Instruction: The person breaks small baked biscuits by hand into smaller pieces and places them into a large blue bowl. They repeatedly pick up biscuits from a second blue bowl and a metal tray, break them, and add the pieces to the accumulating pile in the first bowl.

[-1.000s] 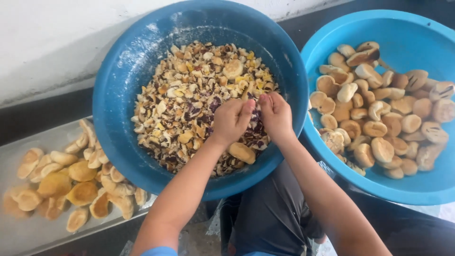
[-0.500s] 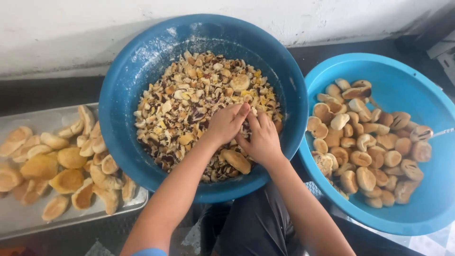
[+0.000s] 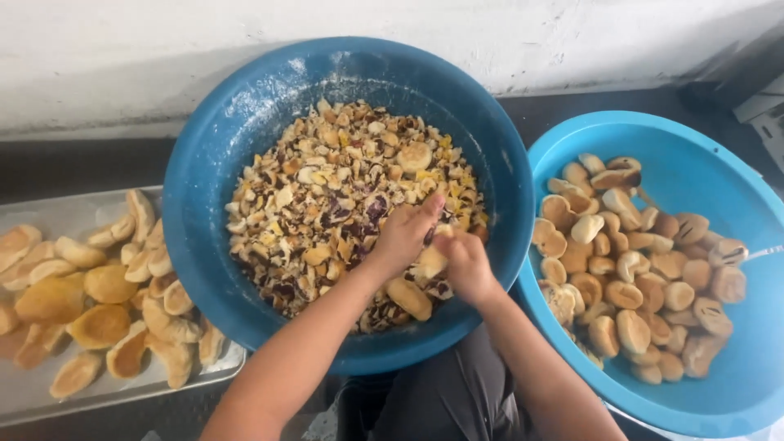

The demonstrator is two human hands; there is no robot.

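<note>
Nearest the camera, dark trousers [image 3: 445, 400] between two bare forearms reaching forward. Just beyond, left hand [image 3: 404, 237] and right hand [image 3: 467, 265] close together inside the big dark-blue basin [image 3: 204, 204], both closed on one pale bread piece [image 3: 430, 261] held between them, fingers curled on it, above a heap of broken bread crumbs [image 3: 327, 204] mixed with dark and yellow bits. A whole small bun [image 3: 408, 298] lay on the heap just below the hands. To the right, touching the basin, a lighter blue tub [image 3: 719, 392] filled with round browned rolls [image 3: 637, 261]. To the left, a metal tray [image 3: 49, 392] of split golden buns [image 3: 98, 286]. Farthest back, a white wall [image 3: 163, 49].
</note>
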